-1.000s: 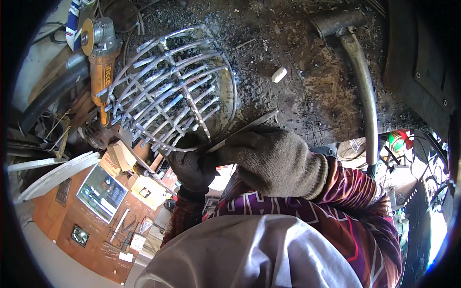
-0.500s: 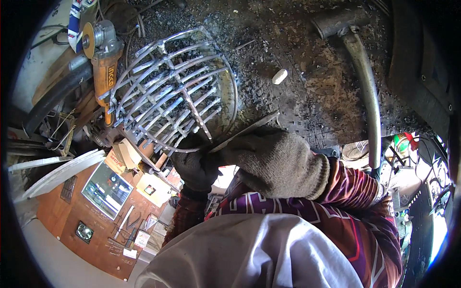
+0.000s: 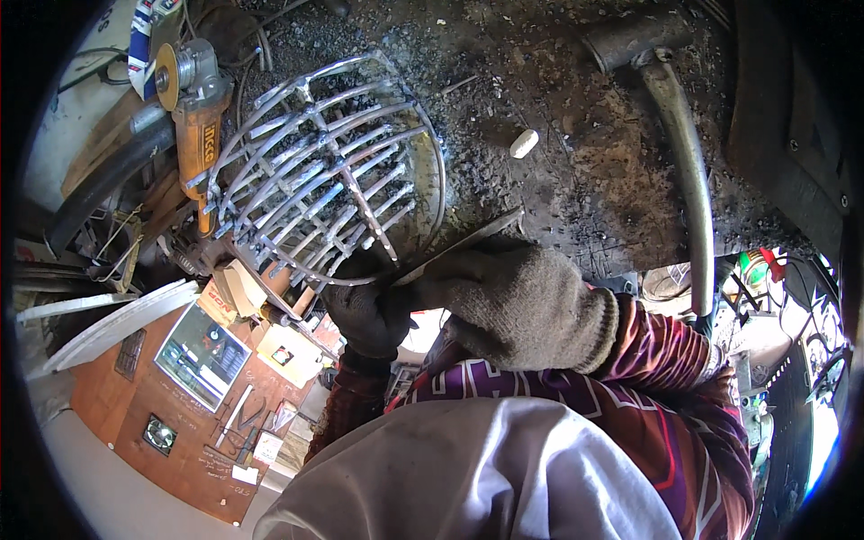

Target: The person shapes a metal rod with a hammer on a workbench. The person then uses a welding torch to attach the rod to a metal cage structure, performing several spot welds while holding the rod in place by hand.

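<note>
A rounded grate of welded metal rods (image 3: 346, 175) lies on the dark, grit-covered worktable. Along its near right side runs a thin flat metal strip (image 3: 463, 243), its far end pointing up and right. My right hand (image 3: 522, 301), in a grey knit glove, is closed around the strip's near side; its fingertips are hidden. My left hand (image 3: 367, 317), in a darker glove, is closed at the near rim of the grate, by the strip's lower end. What its fingers grip is in shadow and cannot be made out.
An orange angle grinder (image 3: 196, 135) stands left of the grate. A short white stub (image 3: 524, 143) lies on the worktable (image 3: 576, 189). Farther right, a bent metal pipe (image 3: 684, 171) with a cylindrical head reaches past the near edge. Below left is a brown board (image 3: 189, 450) with tools.
</note>
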Demonstrator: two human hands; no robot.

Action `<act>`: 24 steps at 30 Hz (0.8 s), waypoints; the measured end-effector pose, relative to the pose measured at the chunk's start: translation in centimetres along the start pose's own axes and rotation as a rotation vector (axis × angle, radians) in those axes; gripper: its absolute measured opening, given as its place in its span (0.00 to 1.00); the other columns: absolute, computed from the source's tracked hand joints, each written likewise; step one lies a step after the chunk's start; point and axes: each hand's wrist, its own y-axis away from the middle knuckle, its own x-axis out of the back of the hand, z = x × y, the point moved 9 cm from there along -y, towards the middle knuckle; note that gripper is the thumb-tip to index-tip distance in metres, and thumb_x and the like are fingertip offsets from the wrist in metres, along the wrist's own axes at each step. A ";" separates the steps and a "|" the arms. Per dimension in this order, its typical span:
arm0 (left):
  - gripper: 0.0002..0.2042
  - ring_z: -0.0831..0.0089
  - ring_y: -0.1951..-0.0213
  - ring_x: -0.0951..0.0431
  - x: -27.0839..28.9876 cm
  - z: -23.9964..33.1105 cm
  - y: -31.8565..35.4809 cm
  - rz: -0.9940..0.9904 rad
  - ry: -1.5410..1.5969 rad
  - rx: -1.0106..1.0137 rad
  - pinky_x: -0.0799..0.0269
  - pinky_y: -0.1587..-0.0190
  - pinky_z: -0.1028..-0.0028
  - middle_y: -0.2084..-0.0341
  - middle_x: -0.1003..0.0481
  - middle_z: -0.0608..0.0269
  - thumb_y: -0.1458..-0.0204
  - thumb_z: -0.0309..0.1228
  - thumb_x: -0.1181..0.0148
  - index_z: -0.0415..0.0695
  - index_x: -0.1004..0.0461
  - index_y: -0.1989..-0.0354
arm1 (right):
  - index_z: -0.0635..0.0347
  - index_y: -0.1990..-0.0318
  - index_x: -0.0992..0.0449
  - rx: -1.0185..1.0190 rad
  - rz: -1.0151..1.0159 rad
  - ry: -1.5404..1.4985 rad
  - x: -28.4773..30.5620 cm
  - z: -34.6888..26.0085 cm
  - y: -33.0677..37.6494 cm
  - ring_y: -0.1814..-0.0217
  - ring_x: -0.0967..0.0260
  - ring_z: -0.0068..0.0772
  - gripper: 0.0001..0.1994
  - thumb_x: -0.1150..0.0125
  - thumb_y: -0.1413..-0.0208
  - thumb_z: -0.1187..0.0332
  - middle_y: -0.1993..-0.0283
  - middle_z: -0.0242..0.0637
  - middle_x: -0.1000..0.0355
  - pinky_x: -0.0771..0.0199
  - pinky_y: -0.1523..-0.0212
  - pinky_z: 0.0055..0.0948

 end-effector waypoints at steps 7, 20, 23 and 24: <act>0.10 0.49 0.56 0.17 0.3 0.3 -0.1 0.074 0.024 -0.043 0.25 0.50 0.52 0.59 0.17 0.52 0.50 0.37 0.33 0.45 0.14 0.64 | 0.58 0.43 0.23 -0.196 0.288 -0.253 3.5 0.2 -0.6 0.48 0.20 0.63 0.23 0.30 0.49 0.73 0.30 0.69 0.37 0.16 0.51 0.51; 0.13 0.50 0.52 0.20 0.6 -0.3 1.0 0.100 0.006 -0.074 0.27 0.45 0.51 0.57 0.19 0.53 0.54 0.29 0.33 0.47 0.16 0.58 | 0.63 0.42 0.26 -0.157 0.364 -0.011 3.8 -0.9 -4.7 0.65 0.20 0.34 0.21 0.34 0.45 0.77 0.54 0.44 0.24 0.20 0.62 0.32; 0.12 0.50 0.52 0.19 0.9 0.0 0.4 0.089 0.005 -0.092 0.27 0.46 0.52 0.57 0.18 0.53 0.53 0.30 0.33 0.47 0.16 0.58 | 0.62 0.43 0.26 -0.227 0.367 -0.053 3.6 -0.9 -4.8 0.62 0.21 0.31 0.21 0.33 0.45 0.76 0.53 0.44 0.24 0.21 0.61 0.32; 0.12 0.50 0.52 0.19 0.9 0.0 0.5 0.100 0.013 -0.091 0.27 0.46 0.52 0.57 0.18 0.53 0.53 0.30 0.33 0.47 0.16 0.58 | 0.62 0.44 0.26 -0.289 0.339 -0.111 3.6 -0.7 -4.7 0.61 0.21 0.30 0.21 0.33 0.45 0.77 0.49 0.44 0.25 0.21 0.61 0.32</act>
